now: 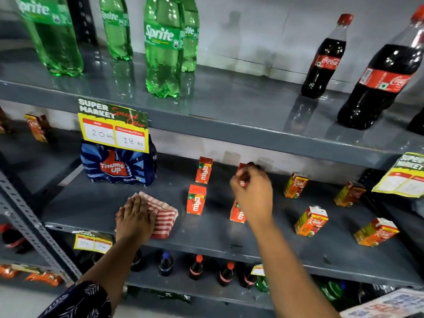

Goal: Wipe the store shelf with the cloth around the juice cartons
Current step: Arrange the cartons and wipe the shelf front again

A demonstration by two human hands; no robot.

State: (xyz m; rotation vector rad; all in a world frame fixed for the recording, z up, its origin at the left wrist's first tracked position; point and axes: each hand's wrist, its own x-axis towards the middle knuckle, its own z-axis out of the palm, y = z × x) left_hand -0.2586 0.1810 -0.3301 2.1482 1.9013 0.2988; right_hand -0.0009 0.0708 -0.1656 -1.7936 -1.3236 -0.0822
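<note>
With the left hand (135, 216) spread flat on the striped cloth (160, 216) at the shelf (229, 239) front, the right hand (252, 193) beyond pinches a rear Maaza carton (243, 173), and its wrist risks toppling the front Maaza carton (236, 213) underneath.

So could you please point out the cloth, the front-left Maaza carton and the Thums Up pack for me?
cloth (165, 220), head view, on its striped right half.
front-left Maaza carton (195, 201), head view, on its front face.
Thums Up pack (115, 167), head view, on the logo.
</note>
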